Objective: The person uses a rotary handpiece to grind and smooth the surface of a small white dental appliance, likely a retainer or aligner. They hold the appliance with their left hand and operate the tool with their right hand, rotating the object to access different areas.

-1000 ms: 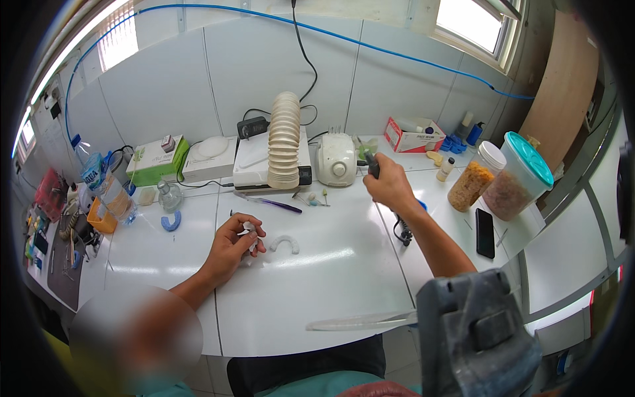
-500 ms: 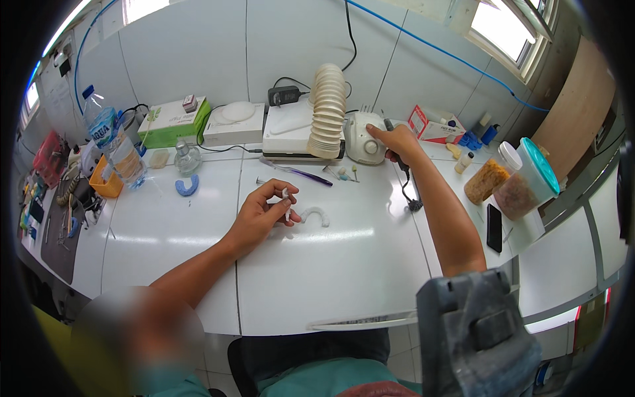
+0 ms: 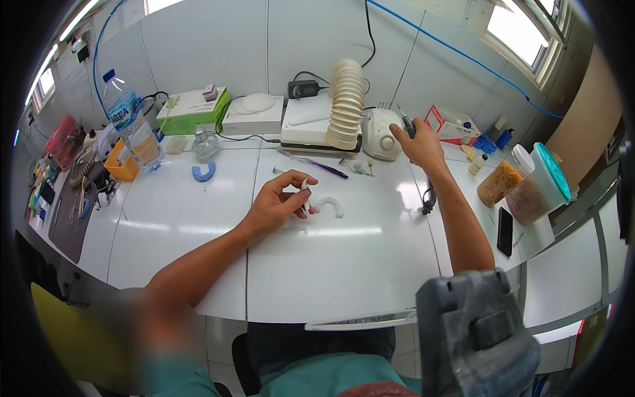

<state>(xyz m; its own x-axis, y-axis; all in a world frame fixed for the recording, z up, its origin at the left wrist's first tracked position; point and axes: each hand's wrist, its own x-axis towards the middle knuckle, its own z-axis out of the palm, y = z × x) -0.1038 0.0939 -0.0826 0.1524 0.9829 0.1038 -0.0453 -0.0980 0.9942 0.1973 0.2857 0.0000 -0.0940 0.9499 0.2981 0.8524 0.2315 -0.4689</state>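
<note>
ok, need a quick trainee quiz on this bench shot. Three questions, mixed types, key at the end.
1. What does the right hand hold?
2. True or false: the blue arch lies to the right of the white arch on the table.
3. Which of these is nearest the black phone?
A) the green box
B) the tub with the turquoise lid
C) the purple-handled tool

Key:
1. A dark pen-like tool.
2. False; it lies to the left.
3. B
</note>
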